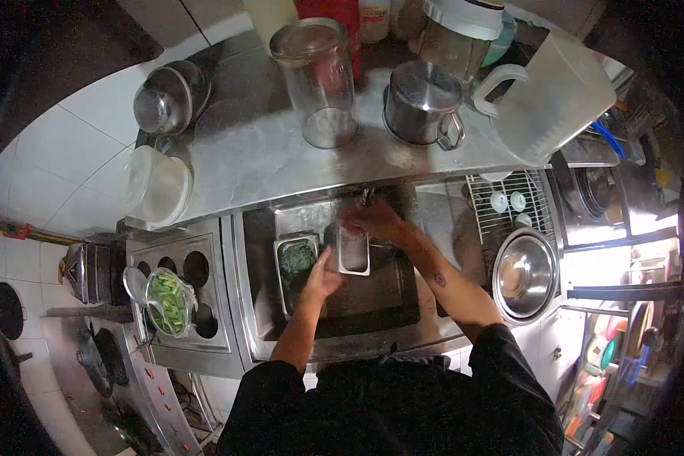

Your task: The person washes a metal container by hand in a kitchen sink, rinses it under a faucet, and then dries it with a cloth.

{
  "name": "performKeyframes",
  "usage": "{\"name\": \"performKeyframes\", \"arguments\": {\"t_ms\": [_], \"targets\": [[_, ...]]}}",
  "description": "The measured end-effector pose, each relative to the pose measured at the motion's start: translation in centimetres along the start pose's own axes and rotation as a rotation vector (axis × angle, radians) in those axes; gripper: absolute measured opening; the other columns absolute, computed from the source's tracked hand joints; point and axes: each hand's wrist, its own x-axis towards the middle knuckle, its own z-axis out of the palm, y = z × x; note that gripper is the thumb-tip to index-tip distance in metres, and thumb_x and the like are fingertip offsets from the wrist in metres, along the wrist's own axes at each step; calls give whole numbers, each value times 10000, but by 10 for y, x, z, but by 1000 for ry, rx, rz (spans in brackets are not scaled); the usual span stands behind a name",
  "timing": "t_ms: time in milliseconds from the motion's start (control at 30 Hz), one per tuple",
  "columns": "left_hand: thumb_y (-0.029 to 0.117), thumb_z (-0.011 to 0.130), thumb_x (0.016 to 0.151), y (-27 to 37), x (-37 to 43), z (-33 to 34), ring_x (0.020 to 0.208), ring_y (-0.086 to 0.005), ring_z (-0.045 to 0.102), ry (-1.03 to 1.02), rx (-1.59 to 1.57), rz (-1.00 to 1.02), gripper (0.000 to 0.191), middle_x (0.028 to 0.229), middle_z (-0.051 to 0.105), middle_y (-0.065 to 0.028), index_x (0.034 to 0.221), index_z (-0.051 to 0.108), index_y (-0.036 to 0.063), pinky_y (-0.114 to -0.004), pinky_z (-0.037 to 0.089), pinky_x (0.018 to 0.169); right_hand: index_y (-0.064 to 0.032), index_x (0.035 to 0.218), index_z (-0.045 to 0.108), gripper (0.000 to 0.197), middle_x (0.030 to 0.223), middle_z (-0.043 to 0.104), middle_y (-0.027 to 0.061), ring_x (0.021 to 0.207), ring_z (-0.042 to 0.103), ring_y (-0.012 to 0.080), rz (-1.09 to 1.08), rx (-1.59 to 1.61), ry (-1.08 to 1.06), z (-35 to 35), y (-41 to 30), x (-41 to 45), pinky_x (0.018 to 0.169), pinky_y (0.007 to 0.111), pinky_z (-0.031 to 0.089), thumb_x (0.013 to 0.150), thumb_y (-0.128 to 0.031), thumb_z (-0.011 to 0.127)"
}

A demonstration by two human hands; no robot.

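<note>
Over a steel sink basin (370, 308), my left hand (325, 273) holds the left side of a small rectangular steel food pan (354, 259), tilted so that its inside faces the camera. My right hand (379, 222) is blurred at the pan's upper end, just below the faucet (368, 196); whether its fingers grip the pan or rub it, I cannot tell. Left of my left hand, a deeper steel pan (280, 285) with dark green leaves (299, 256) stands in the basin.
A steel shelf (251, 165) above the sink bears a glass jar (325, 85), a steel pot (424, 105) and a plastic pitcher (553, 108). On the right are a wire rack (538, 194) and a steel bowl (524, 276); on the left, a container of cut green vegetables (170, 302).
</note>
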Motion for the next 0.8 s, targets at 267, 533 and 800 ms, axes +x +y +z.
{"name": "performKeyframes", "arguments": {"t_ms": [267,533,800], "targets": [[564,421,976,3,-4,-27,1183,-327,574,-237,-212,24,597,1293,597,-127,1323,539,93,-575,473,959,-154,1176,611,297,1053,662,95,981,620,284,217,74,19,-14,-70,17,837,440,498,922,-307,588],[447,436,1014,8,16,-2,1220,-300,549,-104,-129,45,490,1314,587,-113,1339,529,92,-479,412,1067,-59,933,693,178,787,673,43,732,621,131,197,75,306,-14,-39,8,663,333,522,928,-227,635],[382,419,1029,-1,45,-1,1173,-292,586,-17,-34,33,411,1262,624,-111,1261,590,88,-500,438,1037,-11,944,677,275,913,666,70,837,616,147,138,544,-64,-14,-17,2,719,370,522,938,-277,605]]}}
